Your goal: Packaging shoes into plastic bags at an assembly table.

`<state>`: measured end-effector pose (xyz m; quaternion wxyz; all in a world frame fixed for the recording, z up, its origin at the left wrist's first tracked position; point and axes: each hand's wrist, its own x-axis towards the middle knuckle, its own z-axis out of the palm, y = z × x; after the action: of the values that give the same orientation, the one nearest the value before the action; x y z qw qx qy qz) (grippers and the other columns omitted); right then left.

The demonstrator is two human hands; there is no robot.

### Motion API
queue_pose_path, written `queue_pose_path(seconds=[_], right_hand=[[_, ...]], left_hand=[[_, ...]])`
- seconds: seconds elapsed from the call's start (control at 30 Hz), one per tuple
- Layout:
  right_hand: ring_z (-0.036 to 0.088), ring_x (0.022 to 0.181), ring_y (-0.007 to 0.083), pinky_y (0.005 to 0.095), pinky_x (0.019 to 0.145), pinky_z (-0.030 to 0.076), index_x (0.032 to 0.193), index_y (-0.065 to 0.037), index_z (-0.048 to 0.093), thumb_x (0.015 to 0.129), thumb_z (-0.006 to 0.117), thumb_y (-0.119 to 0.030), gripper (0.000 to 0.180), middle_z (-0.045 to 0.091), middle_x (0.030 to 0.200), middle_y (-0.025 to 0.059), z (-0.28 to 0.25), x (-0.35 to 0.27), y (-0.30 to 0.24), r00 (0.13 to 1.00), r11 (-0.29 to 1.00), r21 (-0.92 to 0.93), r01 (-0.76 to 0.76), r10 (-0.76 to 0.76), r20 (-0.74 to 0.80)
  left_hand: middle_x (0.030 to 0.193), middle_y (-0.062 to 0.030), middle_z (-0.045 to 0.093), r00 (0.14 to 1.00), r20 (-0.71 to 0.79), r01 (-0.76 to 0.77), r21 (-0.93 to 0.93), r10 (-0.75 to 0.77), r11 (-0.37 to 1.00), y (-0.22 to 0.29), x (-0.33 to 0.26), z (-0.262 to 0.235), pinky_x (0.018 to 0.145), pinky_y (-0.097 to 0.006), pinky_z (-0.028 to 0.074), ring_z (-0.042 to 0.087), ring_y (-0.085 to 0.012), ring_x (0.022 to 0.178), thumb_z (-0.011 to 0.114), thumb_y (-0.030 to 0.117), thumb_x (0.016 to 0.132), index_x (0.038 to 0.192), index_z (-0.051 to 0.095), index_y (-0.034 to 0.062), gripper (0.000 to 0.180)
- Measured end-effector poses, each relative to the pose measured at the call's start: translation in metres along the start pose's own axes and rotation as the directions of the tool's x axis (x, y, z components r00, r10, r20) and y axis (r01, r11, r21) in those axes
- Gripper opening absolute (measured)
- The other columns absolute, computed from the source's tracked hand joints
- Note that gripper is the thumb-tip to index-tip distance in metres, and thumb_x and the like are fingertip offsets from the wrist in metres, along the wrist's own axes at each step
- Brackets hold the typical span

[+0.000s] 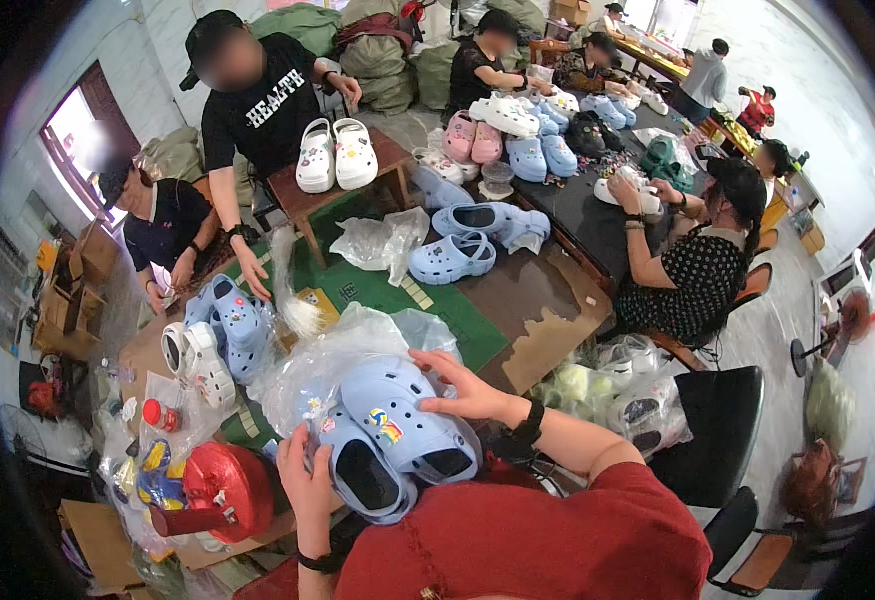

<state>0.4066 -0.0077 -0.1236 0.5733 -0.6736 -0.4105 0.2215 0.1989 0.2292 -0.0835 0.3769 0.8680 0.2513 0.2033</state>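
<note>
Close to my body are two light blue clogs side by side, their toes pointing away from me. The right clog [398, 405] carries a colourful charm on its upper. The left clog [358, 470] sits partly behind it, with a dark opening. My right hand [463, 390] grips the right clog near its toe, thumb on the upper. My left hand [305, 480] is closed against the side of the left clog, its fingers by the toe. A crumpled clear plastic bag [308, 365] lies just beyond the toes, touching the clogs.
At left are more blue clogs [243, 325], white clogs [203, 365], a red round container [228, 490] and a small red-lidded jar [161, 415]. Blue clogs [453, 258] lie farther across the table. White clogs [338, 155] stand on a stool [388, 160]. Co-workers sit and stand around.
</note>
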Motion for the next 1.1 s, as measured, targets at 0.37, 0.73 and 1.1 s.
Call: queue_pose_path(seconds=[0.37,0.73,1.1], right_hand=[[0.047,0.111,0.0232,0.0357,0.093,0.043,0.141,-0.008,0.043,0.073,0.084,-0.043,0.087,0.048,0.117,0.0102,-0.017,0.02,-0.004,0.987,0.994,0.031,-0.102,0.097,0.131],[0.044,0.126,0.0319,0.0395,0.108,0.035,0.144,-0.004,0.041,0.078,0.079,-0.042,0.085,0.049,0.132,0.0184,-0.016,0.027,-0.006,0.984,0.998,-0.045,0.038,-0.03,0.176],[0.047,0.127,0.0267,0.0375,0.101,0.041,0.127,-0.005,0.054,0.087,0.068,-0.024,0.046,0.05,0.137,0.014,-0.016,0.032,-0.031,0.983,0.98,-0.121,0.155,-0.141,0.119]], left_hand=[[0.097,-0.0099,0.057,1.0,-0.027,0.003,-0.075,-0.005,0.997,-0.012,0.001,0.001,0.087,-0.035,0.043,0.055,-0.0253,0.096,0.071,0.009,0.078,0.108,0.066,0.0033,0.03],[0.108,-0.0114,0.06,0.998,-0.04,-0.049,-0.015,0.049,0.999,-0.021,0.004,0.004,0.091,-0.039,0.043,0.055,-0.0295,0.102,0.073,0.01,0.076,0.111,0.067,0.0045,0.036],[0.112,-0.0147,0.058,0.967,-0.021,-0.249,0.111,0.252,0.962,0.016,0.009,0.003,0.09,-0.042,0.045,0.054,-0.0345,0.103,0.065,0.009,0.08,0.116,0.063,0.0081,0.036]])
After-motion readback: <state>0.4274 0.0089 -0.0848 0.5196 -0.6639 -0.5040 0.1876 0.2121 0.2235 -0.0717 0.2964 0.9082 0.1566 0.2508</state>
